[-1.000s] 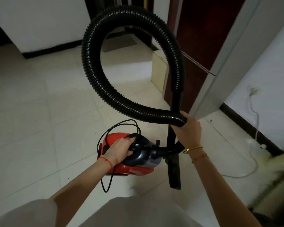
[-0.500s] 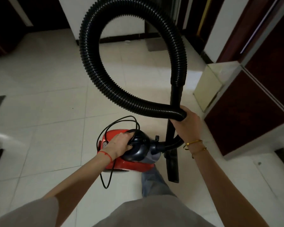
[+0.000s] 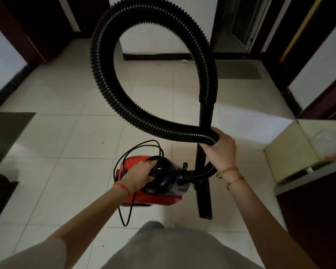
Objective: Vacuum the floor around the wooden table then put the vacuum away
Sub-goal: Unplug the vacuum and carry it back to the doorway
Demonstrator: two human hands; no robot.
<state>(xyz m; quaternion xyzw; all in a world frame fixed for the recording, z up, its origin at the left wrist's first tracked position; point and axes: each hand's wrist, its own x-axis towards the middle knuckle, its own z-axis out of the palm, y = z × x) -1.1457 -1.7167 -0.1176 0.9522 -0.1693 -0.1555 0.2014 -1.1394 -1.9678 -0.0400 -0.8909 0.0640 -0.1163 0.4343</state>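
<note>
Head view shows you carrying the small red-and-black canister vacuum (image 3: 157, 183) off the cream tiled floor (image 3: 66, 133), not running it. Your left hand (image 3: 139, 176) is curled round the black handle on top of the body, with a loop of the thin black power cord (image 3: 124, 214) caught in the same grip and the rest hanging loose below. Your right hand (image 3: 219, 150) is wrapped round the ribbed black plastic hose (image 3: 109, 90) and the rigid black wand (image 3: 203, 167) together where they cross, so the hose stands in a tall loop in front of you and the wand's flat nozzle points down, clear of the tiles.

No wooden desk is in sight, only doorways, a dark mat (image 3: 239, 69) and a pale yellow box (image 3: 291, 152) to your right. With the cord gathered and everything lifted, I judge the vacuuming finished and the putting-away under way. Left to do: reach the storage spot, which I cannot identify, and set the machine down.
</note>
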